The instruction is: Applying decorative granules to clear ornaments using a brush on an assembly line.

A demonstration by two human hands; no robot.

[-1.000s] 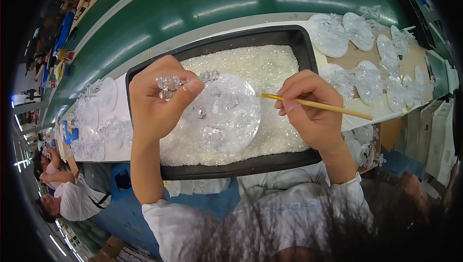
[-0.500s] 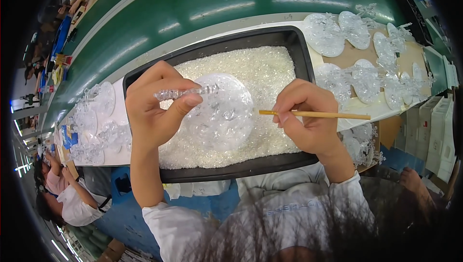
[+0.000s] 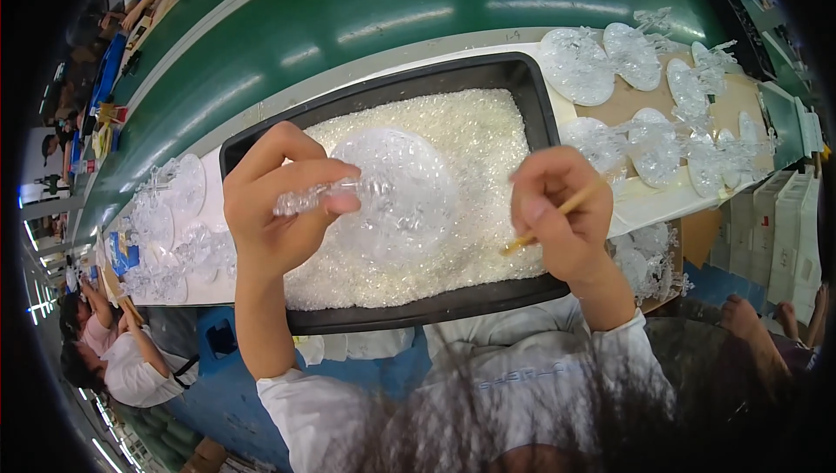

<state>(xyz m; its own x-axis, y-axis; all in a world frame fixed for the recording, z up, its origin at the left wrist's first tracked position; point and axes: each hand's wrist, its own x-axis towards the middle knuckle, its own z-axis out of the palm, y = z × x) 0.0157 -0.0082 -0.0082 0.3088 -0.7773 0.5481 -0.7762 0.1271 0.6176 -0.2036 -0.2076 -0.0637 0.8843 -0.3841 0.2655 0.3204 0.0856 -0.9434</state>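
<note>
My left hand [image 3: 279,203] is closed around the twisted clear stem of a transparent ornament, thumb and fingers pinching it. The ornament's round clear disc [image 3: 396,199] hangs over a bed of shiny white granules [image 3: 488,146]; whether it touches them I cannot tell. To the right, my right hand [image 3: 566,216] grips a thin yellow-brown paintbrush [image 3: 521,243], its tip slanting down and left above the granules. Part of the brush is hidden by the fingers. The granules fill a black rectangular tray [image 3: 392,320] under both hands.
Several clear disc ornaments [image 3: 576,65] stand on brown board to the right, and more ornaments [image 3: 187,190] are at the left. Behind the tray runs a green surface [image 3: 392,16]. White bins [image 3: 788,246] stand at the far right. Other people [image 3: 131,364] sit at the left.
The brush has swung away from the disc, its tip now lower and farther right. My left hand has tilted the ornament slightly.
</note>
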